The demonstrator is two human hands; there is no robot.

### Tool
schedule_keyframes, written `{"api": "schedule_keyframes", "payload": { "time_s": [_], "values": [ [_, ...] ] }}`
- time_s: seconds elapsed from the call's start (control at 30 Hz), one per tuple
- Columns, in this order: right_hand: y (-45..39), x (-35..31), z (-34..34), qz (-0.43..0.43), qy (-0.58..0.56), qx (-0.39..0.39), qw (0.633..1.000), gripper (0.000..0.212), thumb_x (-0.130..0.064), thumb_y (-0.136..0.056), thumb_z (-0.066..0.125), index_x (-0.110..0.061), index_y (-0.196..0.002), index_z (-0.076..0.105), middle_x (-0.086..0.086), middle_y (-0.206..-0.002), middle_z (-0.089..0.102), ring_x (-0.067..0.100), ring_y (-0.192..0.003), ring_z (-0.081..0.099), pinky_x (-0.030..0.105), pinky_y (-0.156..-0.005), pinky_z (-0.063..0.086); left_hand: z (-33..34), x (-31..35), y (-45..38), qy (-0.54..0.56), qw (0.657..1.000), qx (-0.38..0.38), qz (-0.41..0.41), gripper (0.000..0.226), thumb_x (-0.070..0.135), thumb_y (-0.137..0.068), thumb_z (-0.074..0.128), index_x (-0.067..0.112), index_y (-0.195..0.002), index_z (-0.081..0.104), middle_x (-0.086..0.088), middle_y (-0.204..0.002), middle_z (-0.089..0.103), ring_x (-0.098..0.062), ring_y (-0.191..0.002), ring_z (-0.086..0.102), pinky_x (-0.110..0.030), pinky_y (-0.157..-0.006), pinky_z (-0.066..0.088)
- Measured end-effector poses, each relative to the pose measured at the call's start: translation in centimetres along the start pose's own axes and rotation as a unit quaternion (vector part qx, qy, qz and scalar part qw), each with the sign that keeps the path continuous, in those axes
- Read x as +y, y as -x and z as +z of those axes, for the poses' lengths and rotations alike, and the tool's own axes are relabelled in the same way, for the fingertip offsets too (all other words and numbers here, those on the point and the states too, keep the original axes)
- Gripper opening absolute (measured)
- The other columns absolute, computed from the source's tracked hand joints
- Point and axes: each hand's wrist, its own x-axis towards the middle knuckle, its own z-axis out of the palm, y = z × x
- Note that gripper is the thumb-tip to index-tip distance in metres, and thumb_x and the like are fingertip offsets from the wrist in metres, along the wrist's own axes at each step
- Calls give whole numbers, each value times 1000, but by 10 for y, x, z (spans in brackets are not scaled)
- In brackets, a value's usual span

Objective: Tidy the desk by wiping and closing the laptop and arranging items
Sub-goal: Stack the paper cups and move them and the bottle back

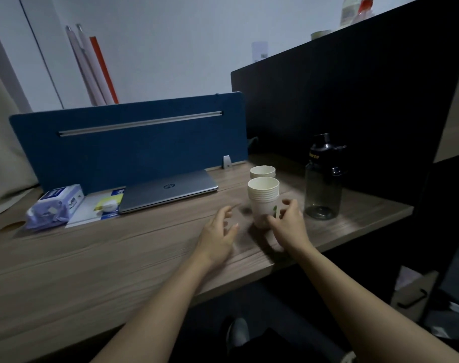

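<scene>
A closed grey laptop lies flat on the wooden desk against the blue divider. To its right stands a stack of white paper cups, with a second, shorter stack behind it. My right hand grips the front stack low on its right side. My left hand hovers just left of that stack, fingers spread and holding nothing. A pack of wet wipes sits at the desk's left, beside a white booklet with a small round item on it.
A dark transparent water bottle stands right of the cups, near the desk's right edge. A blue divider panel closes the back; a tall black partition rises at the right. Rolled paper tubes lean on the wall behind.
</scene>
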Motion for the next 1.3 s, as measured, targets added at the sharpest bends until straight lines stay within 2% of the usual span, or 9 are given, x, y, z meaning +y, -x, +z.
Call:
{"api": "schedule_keyframes", "payload": {
  "time_s": [0.07,0.13,0.23,0.37,0.5,0.7,0.87,1.13,1.3],
  "values": [
    [-12,4,1,-9,-6,-23,1000,70,-22,-79,77,-11,-137,40,9,-127,53,23,-116,52,39,-101,45,10,1,-14,13,1000,-16,2,49,38,-96,53,34,-142,38,7,-140,51,-8,-113,55,-27,-95,42],
    [-22,5,4,-23,-36,-37,998,72,-22,-74,81,-16,-136,43,1,-119,57,17,-109,58,38,-97,49,20,3,-29,21,999,-30,6,53,37,-96,53,30,-146,35,8,-140,52,-6,-113,57,-24,-96,40],
    [-36,7,11,-48,-68,-33,996,62,-18,-73,80,-21,-127,49,1,-117,63,11,-101,62,36,-92,53,36,8,-54,23,998,-43,28,54,34,-97,52,27,-147,33,3,-137,58,-10,-121,56,-24,-98,40],
    [-48,8,18,-103,-87,7,991,52,-20,-78,76,-24,-123,50,-1,-119,62,12,-108,60,39,-91,54,46,12,-71,67,995,-10,68,56,38,-97,48,29,-149,29,4,-143,51,-8,-124,53,-33,-105,43],
    [-51,-1,20,-180,-139,47,973,59,-32,-85,72,-23,-137,45,-4,-128,57,4,-113,57,22,-91,51,40,23,-79,99,986,40,129,56,51,-97,41,35,-149,27,10,-146,45,0,-122,52,-23,-98,46],
    [-87,-37,7,-195,-159,64,966,56,-26,-86,72,-16,-137,50,4,-127,59,11,-112,59,34,-94,54,16,42,-125,156,978,35,133,49,45,-100,35,32,-147,38,11,-138,55,5,-122,52,-8,-93,40],
    [-113,-53,-4,-224,-139,64,962,54,-25,-86,73,-14,-135,51,4,-124,62,15,-111,61,37,-94,54,13,50,-150,190,973,31,129,48,40,-99,33,35,-146,39,7,-141,54,-6,-130,49,-37,-108,42],
    [-126,-33,5,-176,-155,28,972,53,-32,-84,74,-24,-131,51,-9,-120,63,4,-109,60,28,-89,52,27,35,-163,220,970,12,101,46,47,-97,33,40,-141,43,18,-135,57,9,-122,49,-19,-93,41],
    [-125,-3,14,-128,-164,6,978,56,-33,-83,75,-30,-134,50,-16,-124,61,0,-114,57,30,-95,50,45,10,-159,222,972,-4,72,48,45,-97,36,34,-144,43,14,-141,54,1,-131,46,-38,-110,40]
  ]
}}
